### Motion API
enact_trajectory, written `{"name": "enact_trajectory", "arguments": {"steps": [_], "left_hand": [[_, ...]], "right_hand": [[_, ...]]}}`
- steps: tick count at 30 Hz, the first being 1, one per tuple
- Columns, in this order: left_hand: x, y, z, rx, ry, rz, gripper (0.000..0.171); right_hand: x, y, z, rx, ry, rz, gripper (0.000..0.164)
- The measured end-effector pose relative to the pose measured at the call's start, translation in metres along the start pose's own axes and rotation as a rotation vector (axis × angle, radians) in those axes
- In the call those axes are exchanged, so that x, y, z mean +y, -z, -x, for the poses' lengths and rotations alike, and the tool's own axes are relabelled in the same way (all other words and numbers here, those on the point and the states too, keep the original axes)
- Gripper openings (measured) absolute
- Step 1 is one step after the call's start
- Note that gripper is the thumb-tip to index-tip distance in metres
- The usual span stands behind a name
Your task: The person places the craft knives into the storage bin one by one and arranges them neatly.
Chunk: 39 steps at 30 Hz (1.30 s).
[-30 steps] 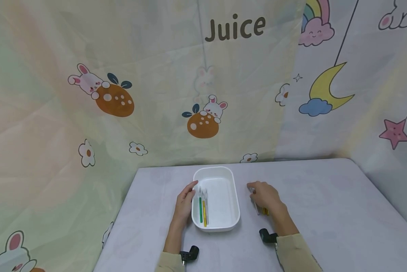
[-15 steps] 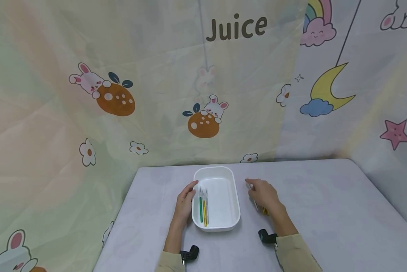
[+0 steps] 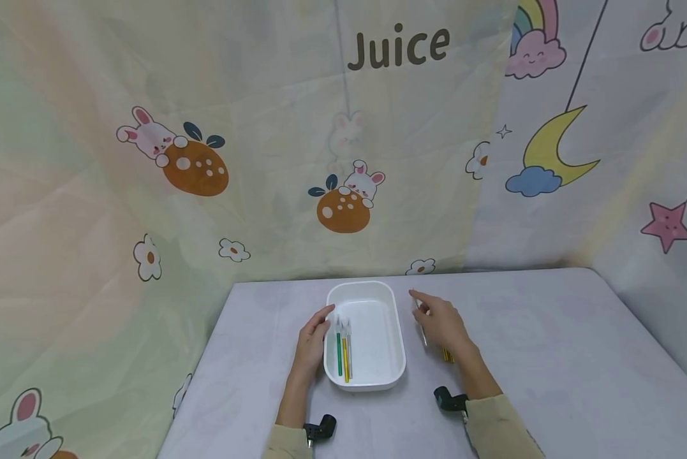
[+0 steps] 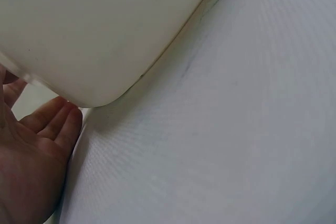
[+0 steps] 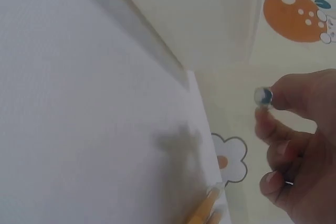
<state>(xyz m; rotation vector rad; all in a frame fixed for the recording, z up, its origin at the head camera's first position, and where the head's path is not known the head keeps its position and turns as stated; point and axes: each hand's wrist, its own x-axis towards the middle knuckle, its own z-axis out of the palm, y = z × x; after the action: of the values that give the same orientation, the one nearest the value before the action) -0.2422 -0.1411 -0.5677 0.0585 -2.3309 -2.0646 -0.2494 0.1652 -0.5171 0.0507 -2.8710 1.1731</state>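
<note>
A white tray (image 3: 384, 344) stands on the table, with green, yellow and silver pens (image 3: 344, 350) lying along its left side. My left hand (image 3: 310, 341) rests against the tray's left wall, fingers mostly straight at the rim; the left wrist view shows this hand (image 4: 42, 150) beside the tray's outer wall. To the right of the tray, my right hand (image 3: 443, 324) pinches a slim silver pen (image 3: 423, 335) between thumb and finger. In the right wrist view, the pen's round end (image 5: 263, 96) faces the camera. Yellow pens (image 3: 448, 356) lie partly hidden under that hand.
A white cloth covers the table (image 3: 538, 357). Behind it hangs a printed fabric backdrop (image 3: 274, 191) with rabbits and flowers. A black wrist camera (image 3: 451, 399) sits at the right cuff, another black wrist camera (image 3: 320, 428) at the left cuff.
My right hand has moved slightly away from me and to the left with the silver pen, uncovering more of the pen's length apart from the yellow pens. My left hand has stayed put.
</note>
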Motion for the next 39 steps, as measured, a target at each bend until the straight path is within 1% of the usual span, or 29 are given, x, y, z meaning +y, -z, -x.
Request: {"name": "enact_trajectory", "arguments": {"steps": [4,7,16,21,23,28,33,39], "left_hand": [[0.000,0.000,0.000,-0.001,0.002,0.000,0.037],[0.000,0.000,0.000,-0.001,0.010,0.005,0.037],[0.001,-0.001,0.001,0.003,0.008,0.003,0.037],[0.001,-0.001,0.001,0.002,0.013,-0.001,0.037],[0.001,0.000,0.001,0.002,0.014,0.002,0.037],[-0.001,0.000,0.000,0.001,0.018,0.009,0.036],[-0.001,0.000,0.000,0.004,0.014,0.003,0.036],[0.001,0.000,0.001,-0.004,-0.002,0.013,0.037]], "right_hand": [[-0.007,0.000,0.002,0.077,0.063,-0.062,0.049],[-0.013,-0.002,0.003,0.124,0.092,-0.102,0.048],[-0.023,-0.008,0.005,0.170,0.124,-0.221,0.049],[-0.031,-0.011,0.006,0.218,0.179,-0.310,0.047],[-0.033,-0.014,0.005,0.223,0.196,-0.339,0.047],[-0.040,-0.019,0.006,0.205,0.207,-0.394,0.048],[-0.045,-0.022,0.008,0.191,0.205,-0.396,0.049],[-0.054,-0.024,0.012,0.154,0.200,-0.435,0.049]]}}
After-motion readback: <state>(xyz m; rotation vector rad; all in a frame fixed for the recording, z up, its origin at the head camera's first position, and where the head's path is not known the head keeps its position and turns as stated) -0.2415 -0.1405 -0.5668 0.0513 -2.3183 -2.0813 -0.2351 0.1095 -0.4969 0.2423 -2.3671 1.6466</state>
